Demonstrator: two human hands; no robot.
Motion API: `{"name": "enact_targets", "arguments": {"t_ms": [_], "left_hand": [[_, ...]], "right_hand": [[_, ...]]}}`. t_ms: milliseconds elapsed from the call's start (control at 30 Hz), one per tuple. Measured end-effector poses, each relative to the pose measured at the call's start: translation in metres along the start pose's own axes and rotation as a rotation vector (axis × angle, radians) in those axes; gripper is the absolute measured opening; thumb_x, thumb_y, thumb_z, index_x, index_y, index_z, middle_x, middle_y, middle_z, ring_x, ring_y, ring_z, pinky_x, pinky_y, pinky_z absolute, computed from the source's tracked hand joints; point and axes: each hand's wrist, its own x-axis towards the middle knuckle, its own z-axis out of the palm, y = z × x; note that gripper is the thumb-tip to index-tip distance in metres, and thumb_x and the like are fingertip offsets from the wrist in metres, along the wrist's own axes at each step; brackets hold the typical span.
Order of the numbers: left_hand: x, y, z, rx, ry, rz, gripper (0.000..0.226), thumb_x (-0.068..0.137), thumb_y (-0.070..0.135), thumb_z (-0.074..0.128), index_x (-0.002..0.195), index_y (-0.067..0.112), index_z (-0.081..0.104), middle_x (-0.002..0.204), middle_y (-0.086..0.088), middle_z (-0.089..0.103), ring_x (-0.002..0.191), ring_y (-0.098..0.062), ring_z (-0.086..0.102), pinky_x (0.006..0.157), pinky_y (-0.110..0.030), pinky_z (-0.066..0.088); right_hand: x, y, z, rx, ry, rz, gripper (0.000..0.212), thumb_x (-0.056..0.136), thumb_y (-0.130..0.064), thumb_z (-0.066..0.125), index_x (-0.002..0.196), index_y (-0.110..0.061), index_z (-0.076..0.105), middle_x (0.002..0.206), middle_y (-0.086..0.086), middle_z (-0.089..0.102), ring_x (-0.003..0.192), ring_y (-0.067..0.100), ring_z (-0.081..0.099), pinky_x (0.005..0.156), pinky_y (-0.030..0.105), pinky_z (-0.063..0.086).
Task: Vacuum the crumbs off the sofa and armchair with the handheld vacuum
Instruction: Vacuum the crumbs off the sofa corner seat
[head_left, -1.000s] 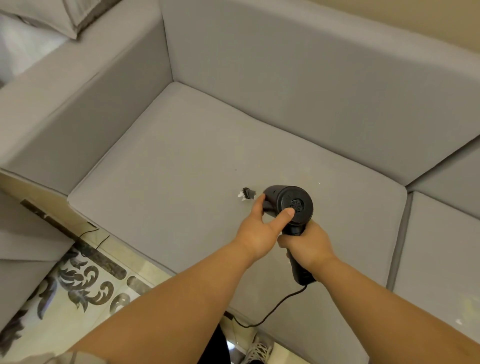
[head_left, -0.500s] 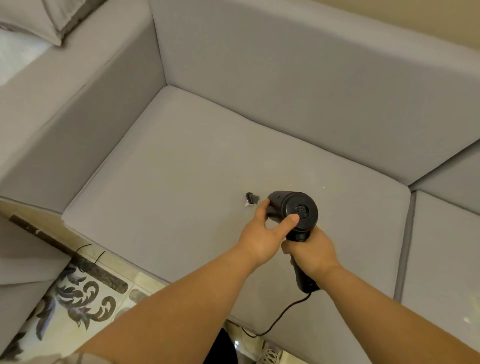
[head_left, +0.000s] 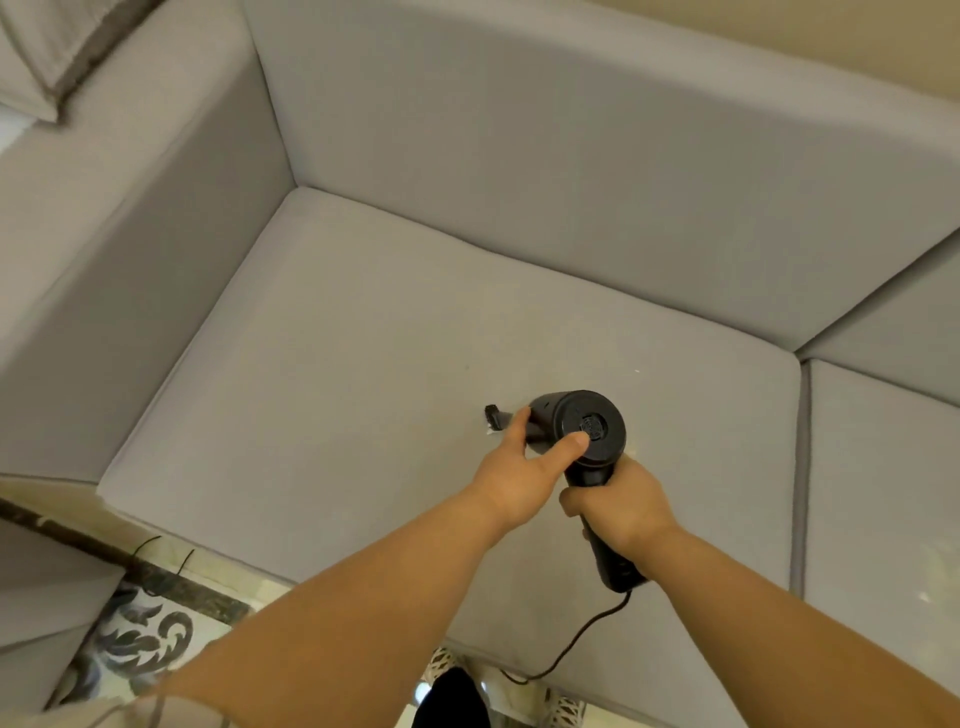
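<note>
Head view: right hand (head_left: 618, 506) grips handheld vacuum (head_left: 584, 431), left hand (head_left: 519, 467) steadying it.

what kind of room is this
Most likely a home living room: a grey fabric sofa with seat cushions, a throw pillow on its arm, and patterned floor tiles beside it.

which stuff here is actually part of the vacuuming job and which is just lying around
In the job:
handheld vacuum
its cord
sofa seat cushion
white crumb at the nozzle
left hand
right hand

Just lying about:
pillow on the armrest
patterned floor
</note>
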Motion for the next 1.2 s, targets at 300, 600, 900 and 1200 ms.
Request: {"name": "enact_targets", "arguments": {"t_ms": [300, 600, 900, 1200], "left_hand": [[0.003, 0.024, -0.018, 0.027, 0.018, 0.085, 0.084, 0.082, 0.059, 0.060, 0.150, 0.035, 0.016, 0.134, 0.013, 0.045, 0.122, -0.021, 0.053, 0.106, -0.040, 0.040], [0.030, 0.021, -0.024, 0.026, 0.038, 0.068, 0.083, 0.082, 0.060, 0.059, 0.150, 0.036, 0.018, 0.146, 0.008, 0.041, 0.124, -0.025, 0.051, 0.107, -0.042, 0.040], [0.026, 0.042, 0.012, -0.043, 0.095, 0.039, 0.084, 0.078, 0.065, 0.059, 0.148, 0.039, 0.020, 0.141, 0.009, 0.045, 0.122, -0.023, 0.053, 0.105, -0.044, 0.041], [0.059, 0.060, -0.014, -0.070, 0.200, 0.067, 0.083, 0.081, 0.061, 0.059, 0.149, 0.043, 0.014, 0.143, 0.012, 0.043, 0.123, -0.024, 0.053, 0.107, -0.043, 0.039]], "right_hand": [[0.001, -0.029, -0.010, -0.010, 0.073, -0.037, 0.026, 0.069, -0.012, 0.073, 0.085, -0.024, 0.055, 0.082, 0.006, 0.068, 0.080, 0.031, 0.068, 0.076, 0.043, 0.058], [0.033, -0.031, -0.002, -0.017, 0.008, -0.036, 0.031, 0.069, -0.014, 0.073, 0.095, -0.020, 0.057, 0.084, 0.008, 0.068, 0.080, 0.033, 0.068, 0.078, 0.044, 0.058], [0.033, -0.028, -0.047, -0.047, -0.060, -0.037, 0.024, 0.067, -0.013, 0.073, 0.089, -0.017, 0.062, 0.080, 0.010, 0.069, 0.078, 0.034, 0.070, 0.075, 0.044, 0.060], [0.081, -0.059, -0.032, 0.014, -0.058, -0.154, 0.036, 0.062, -0.019, 0.072, 0.097, -0.021, 0.060, 0.085, 0.007, 0.069, 0.078, 0.031, 0.068, 0.077, 0.047, 0.058]]}}
